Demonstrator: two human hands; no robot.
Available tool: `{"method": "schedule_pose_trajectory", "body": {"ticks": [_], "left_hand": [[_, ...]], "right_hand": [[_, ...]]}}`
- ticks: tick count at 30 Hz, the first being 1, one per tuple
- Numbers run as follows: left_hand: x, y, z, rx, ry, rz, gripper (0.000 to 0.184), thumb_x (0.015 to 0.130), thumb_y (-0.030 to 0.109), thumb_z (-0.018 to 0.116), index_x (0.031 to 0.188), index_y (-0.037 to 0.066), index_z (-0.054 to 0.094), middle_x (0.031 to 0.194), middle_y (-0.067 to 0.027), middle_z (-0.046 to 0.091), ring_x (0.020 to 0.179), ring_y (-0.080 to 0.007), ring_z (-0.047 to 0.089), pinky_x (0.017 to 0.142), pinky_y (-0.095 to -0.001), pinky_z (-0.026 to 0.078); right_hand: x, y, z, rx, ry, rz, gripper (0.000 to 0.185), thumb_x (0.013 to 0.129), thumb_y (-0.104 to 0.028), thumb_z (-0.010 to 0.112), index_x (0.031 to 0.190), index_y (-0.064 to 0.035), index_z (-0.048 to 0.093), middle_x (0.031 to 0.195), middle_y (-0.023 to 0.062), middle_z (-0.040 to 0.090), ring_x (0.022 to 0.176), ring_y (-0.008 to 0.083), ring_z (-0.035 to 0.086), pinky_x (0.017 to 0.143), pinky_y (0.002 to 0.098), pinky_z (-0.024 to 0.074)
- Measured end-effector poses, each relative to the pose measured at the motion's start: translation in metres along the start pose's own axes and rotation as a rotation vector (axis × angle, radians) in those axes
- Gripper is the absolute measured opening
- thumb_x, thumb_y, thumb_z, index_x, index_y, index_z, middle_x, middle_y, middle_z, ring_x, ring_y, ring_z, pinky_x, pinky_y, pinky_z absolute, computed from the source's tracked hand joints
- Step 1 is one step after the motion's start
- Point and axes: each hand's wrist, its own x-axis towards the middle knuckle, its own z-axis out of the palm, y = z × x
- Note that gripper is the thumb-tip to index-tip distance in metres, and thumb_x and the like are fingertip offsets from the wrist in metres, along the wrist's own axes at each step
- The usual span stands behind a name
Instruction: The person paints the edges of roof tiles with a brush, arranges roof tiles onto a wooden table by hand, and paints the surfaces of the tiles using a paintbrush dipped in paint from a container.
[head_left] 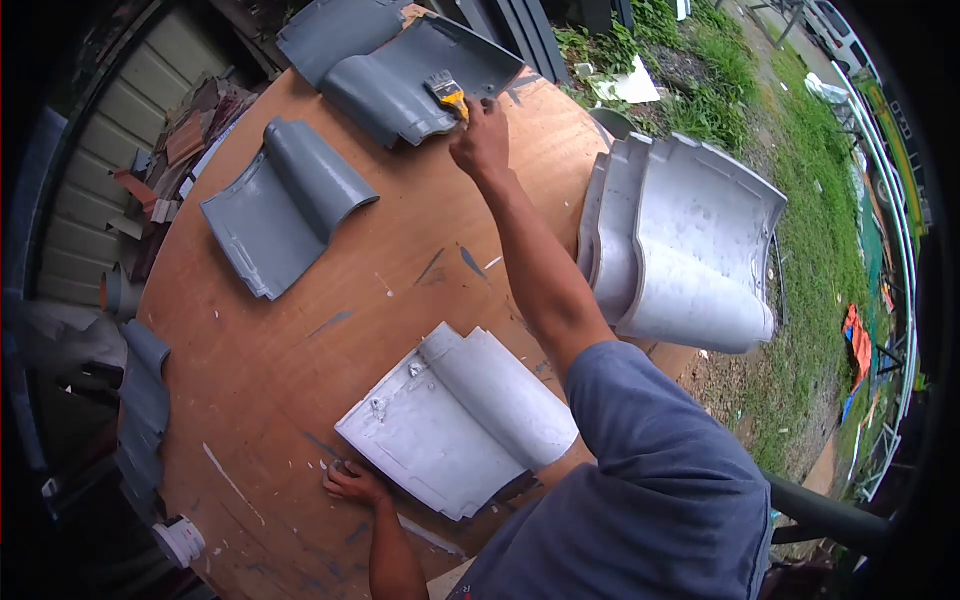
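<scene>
My right hand (480,140) is closed around the handle of a paintbrush (452,100) with a yellow grip. The bristles rest over a curved roof tile (385,95) coated in grey at the table's far end. My left hand (357,483) lies on the wooden table (300,400) with its fingers apart, beside the lower left edge of a whitish roof tile (455,425). White specks dot the wood by its fingertips. Another grey-coated tile (285,205) lies to the left, apart from both hands.
Pale tiles (690,230) are stacked at the table's right edge. More grey tiles (140,410) stand at the left, near a white tub (180,542). Another grey tile (340,35) lies at the far end. Grass (810,250) and a metal railing border the right side.
</scene>
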Motion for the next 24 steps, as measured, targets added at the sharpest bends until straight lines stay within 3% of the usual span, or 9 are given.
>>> {"method": "schedule_pose_trajectory", "body": {"ticks": [3,6,10,14,16,20,24], "left_hand": [[-0.004,-0.008,0.009,0.037,0.078,0.019,0.037,0.094,0.027,0.063,0.119,0.001,0.058,0.116,-0.02,0.057,0.112,-0.0393,0.053,0.098,-0.053,0.039],[-0.002,-0.024,0.016,0.191,0.061,0.046,0.037,0.094,0.03,0.064,0.119,0.003,0.058,0.114,-0.0176,0.057,0.111,-0.0374,0.053,0.096,-0.0523,0.039],[0.002,-0.039,0.029,0.296,0.094,0.072,0.036,0.092,0.033,0.065,0.117,0.008,0.059,0.111,-0.0156,0.058,0.109,-0.0362,0.055,0.093,-0.0504,0.04],[0.006,-0.04,0.037,0.338,0.123,0.039,0.034,0.089,0.03,0.066,0.117,0.01,0.06,0.109,-0.0149,0.057,0.107,-0.036,0.055,0.093,-0.051,0.039],[0.008,-0.04,0.04,0.319,0.178,0.066,0.033,0.089,0.031,0.064,0.116,0.012,0.061,0.107,-0.0153,0.057,0.105,-0.0358,0.055,0.092,-0.0499,0.04],[0.009,-0.037,0.042,0.275,0.198,0.005,0.038,0.086,0.038,0.063,0.113,0.012,0.063,0.109,-0.0173,0.059,0.103,-0.037,0.056,0.092,-0.0494,0.039],[0.0,-0.041,0.022,0.058,0.086,0.1,0.047,0.089,0.044,0.064,0.117,0.006,0.064,0.119,-0.0224,0.058,0.116,-0.0388,0.051,0.098,-0.0551,0.037]], "right_hand": [[-0.086,-0.041,-0.066,0.19,0.169,0.065,0.042,0.082,-0.005,0.07,0.123,-0.0015,0.06,0.128,0.0261,0.053,0.116,0.0435,0.053,0.099,0.0479,0.0466],[-0.206,-0.062,-0.147,0.353,0.015,0.033,0.04,0.081,0.001,0.07,0.12,-0.0039,0.061,0.123,0.023,0.055,0.12,0.044,0.053,0.102,0.0495,0.0469],[-0.32,-0.068,-0.272,0.525,-0.166,-0.155,0.04,0.077,0.005,0.072,0.116,-0.0028,0.065,0.121,0.019,0.058,0.113,0.0413,0.059,0.1,0.0523,0.0505],[-0.384,-0.056,-0.377,0.522,-0.218,-0.271,0.043,0.074,0.005,0.074,0.115,-0.0023,0.067,0.114,0.0156,0.061,0.103,0.0357,0.063,0.093,0.048,0.0542],[-0.411,-0.05,-0.419,0.481,-0.228,-0.234,0.042,0.074,0.006,0.073,0.115,-0.0021,0.066,0.111,0.0158,0.062,0.098,0.0344,0.064,0.084,0.0457,0.0547],[-0.48,-0.048,-0.491,0.34,-0.265,-0.099,0.044,0.073,0.006,0.071,0.116,-0.0015,0.063,0.106,0.0138,0.061,0.096,0.0334,0.064,0.078,0.0424,0.0536],[-0.554,-0.063,-0.559,0.287,-0.356,-0.057,0.039,0.074,0.006,0.071,0.112,-0.0019,0.064,0.103,0.0147,0.062,0.093,0.0338,0.066,0.076,0.0409,0.0554]]}}
